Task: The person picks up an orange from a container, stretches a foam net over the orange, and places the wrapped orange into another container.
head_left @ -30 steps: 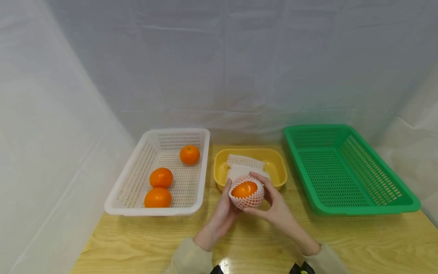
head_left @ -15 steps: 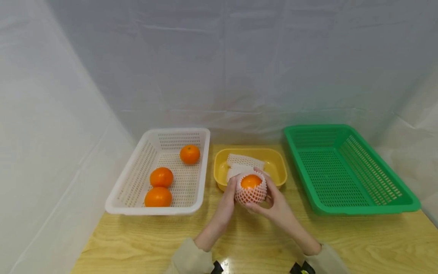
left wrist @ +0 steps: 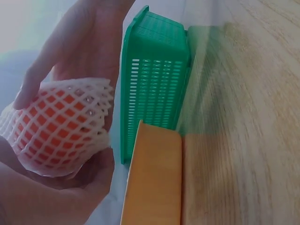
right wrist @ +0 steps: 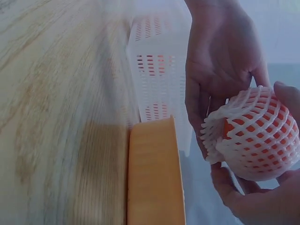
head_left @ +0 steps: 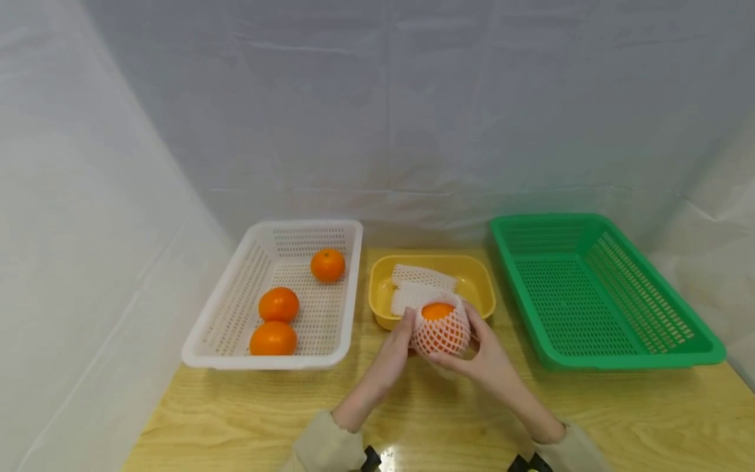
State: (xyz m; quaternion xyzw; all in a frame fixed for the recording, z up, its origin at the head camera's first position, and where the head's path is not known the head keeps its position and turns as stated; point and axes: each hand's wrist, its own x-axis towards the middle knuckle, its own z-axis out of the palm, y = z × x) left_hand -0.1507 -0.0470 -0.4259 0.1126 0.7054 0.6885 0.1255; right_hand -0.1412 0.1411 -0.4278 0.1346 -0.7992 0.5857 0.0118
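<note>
Between the two hands is an orange fruit point(head_left: 438, 311) in a white foam net point(head_left: 442, 333), its top bare in the head view. The left hand point(head_left: 387, 359) holds it from the left, and the right hand point(head_left: 491, 362) grips its right side with thumb in front. Both wrist views show the net point(left wrist: 56, 126) stretched around the fruit, with fingers of both hands on it; in the right wrist view the netted fruit point(right wrist: 260, 136) has a loose net edge on one side. Behind it, more foam nets point(head_left: 421, 278) lie in a yellow tray point(head_left: 476, 308).
At the left stands a white basket point(head_left: 197, 351) with three bare orange fruits, one point(head_left: 327, 265) at the back and two touching at the front point(head_left: 278, 305). A green basket point(head_left: 637, 362) is at the right. All stand on a wooden table point(head_left: 430, 426).
Both hands have shifted slightly right with the netted fruit. The fruit has been turned, so its bare part now faces up and away, with the net covering more of its front.
</note>
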